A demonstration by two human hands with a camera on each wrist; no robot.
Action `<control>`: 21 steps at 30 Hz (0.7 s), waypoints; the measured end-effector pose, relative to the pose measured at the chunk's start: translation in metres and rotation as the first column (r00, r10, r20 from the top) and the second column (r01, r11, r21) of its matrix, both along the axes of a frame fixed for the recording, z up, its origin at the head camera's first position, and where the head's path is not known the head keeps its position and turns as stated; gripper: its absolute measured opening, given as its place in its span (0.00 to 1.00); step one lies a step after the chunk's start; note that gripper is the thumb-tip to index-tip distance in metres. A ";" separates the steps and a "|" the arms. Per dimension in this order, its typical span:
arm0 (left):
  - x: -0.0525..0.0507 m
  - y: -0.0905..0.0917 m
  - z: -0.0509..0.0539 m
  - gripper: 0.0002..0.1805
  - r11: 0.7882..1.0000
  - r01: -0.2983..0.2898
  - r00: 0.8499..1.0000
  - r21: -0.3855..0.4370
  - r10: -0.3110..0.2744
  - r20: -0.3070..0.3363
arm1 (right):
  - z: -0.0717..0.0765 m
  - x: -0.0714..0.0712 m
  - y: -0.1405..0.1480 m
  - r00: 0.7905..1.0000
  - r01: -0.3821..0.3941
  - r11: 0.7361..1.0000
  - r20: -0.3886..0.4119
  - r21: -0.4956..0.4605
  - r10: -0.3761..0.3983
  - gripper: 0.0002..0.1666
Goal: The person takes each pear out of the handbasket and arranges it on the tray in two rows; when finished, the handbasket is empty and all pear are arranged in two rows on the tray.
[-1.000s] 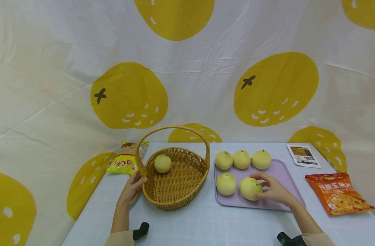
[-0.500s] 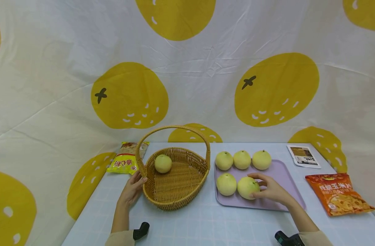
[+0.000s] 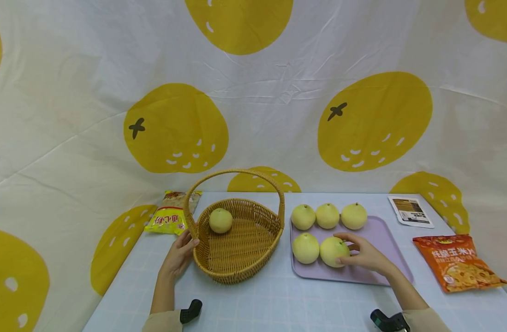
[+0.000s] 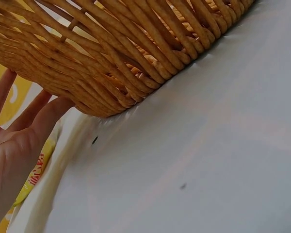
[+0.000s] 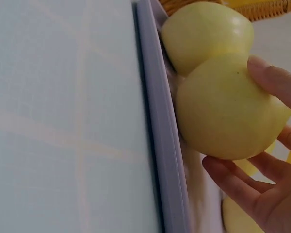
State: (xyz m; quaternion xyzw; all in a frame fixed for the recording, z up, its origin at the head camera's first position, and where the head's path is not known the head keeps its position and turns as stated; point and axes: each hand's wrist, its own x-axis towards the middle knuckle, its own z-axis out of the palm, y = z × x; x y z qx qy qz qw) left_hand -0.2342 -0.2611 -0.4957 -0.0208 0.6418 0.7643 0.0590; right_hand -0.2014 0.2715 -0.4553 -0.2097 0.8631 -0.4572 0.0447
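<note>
In the head view, my left hand (image 3: 180, 255) holds the left side of a wicker basket (image 3: 241, 272), near the foot of its tall handle. The left wrist view shows the fingers of this left hand (image 4: 14, 141) against the woven wall (image 4: 111, 58). One round, pale yellow pear (image 3: 220, 221) lies inside the basket. My right hand (image 3: 367, 253) grips another pear (image 3: 333, 251) at the front of a lilac tray (image 3: 379, 230). In the right wrist view, thumb and fingers span the gripped pear (image 5: 228, 107), which touches the neighbouring pear (image 5: 206, 34).
Several more pears, such as the back-row pear (image 3: 303, 216), are on the tray. A yellow food packet (image 3: 168, 220) lies behind the basket's left side. On the right lie a white pouch (image 3: 410, 211) and an orange snack bag (image 3: 454, 265). A fruit-print cloth (image 3: 274, 124) hangs behind the table.
My right hand has shifted the gripped pear slightly left along the tray, up against the pear beside it. My left hand and the basket have stayed in place.
</note>
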 end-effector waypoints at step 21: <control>0.002 0.001 0.003 0.39 1.000 0.011 1.000 -0.002 -0.011 -0.015 | 0.002 -0.002 0.002 1.000 0.008 0.997 0.004 0.078 -0.008 0.38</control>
